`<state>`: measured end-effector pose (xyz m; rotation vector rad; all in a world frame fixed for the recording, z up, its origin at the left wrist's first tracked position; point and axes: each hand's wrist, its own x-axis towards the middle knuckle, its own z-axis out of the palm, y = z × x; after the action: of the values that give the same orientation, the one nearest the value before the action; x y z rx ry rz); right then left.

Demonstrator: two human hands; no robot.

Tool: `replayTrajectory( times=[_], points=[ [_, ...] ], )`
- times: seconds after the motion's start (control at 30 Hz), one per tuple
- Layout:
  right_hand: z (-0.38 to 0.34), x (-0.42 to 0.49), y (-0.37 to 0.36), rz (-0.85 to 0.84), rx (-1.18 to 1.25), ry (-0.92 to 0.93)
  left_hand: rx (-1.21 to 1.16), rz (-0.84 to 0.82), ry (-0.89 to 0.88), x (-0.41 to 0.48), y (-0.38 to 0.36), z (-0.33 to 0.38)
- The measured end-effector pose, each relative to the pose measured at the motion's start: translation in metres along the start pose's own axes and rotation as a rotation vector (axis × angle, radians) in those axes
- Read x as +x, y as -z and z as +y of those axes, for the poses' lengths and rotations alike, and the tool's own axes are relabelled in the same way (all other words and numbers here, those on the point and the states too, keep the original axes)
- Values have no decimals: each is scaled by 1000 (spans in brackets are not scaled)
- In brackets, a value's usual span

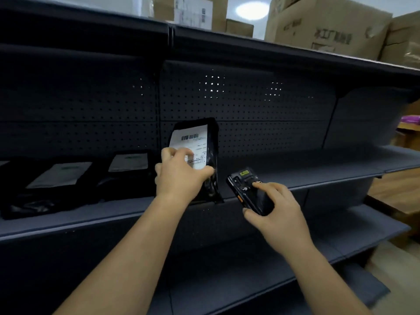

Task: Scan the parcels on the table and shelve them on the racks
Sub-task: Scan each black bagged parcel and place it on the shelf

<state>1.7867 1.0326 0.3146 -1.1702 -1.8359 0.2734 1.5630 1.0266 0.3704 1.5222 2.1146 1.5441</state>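
Note:
My left hand (179,172) grips a black parcel bag (210,142) with a white barcode label, held upright with its lower end at the front edge of the dark rack shelf (318,171). My right hand (278,212) holds a black handheld scanner (247,189) just right of the parcel, its back side toward me and its head pointing up toward the shelf. Two more black parcels with white labels, one (56,180) flat and one (129,169) beside it, lie on the same shelf to the left.
The rack has a perforated back panel (250,110) and lower shelves (341,242) below. Cardboard boxes (329,26) stand on the top shelf. A wooden surface (395,192) with a purple item (409,120) shows at the far right.

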Motion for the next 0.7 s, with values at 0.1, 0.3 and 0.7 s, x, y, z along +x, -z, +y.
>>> replayTrajectory(
  times=[0.1,0.3,0.7],
  points=[
    [21,27,-8,-14,37,18,146,2,67,20,-21,7],
    [54,66,-22,-113,141,39,409,3,236,40,-54,9],
    [103,121,-32,-304,279,107,650,12,415,56,-92,11]
  ],
)
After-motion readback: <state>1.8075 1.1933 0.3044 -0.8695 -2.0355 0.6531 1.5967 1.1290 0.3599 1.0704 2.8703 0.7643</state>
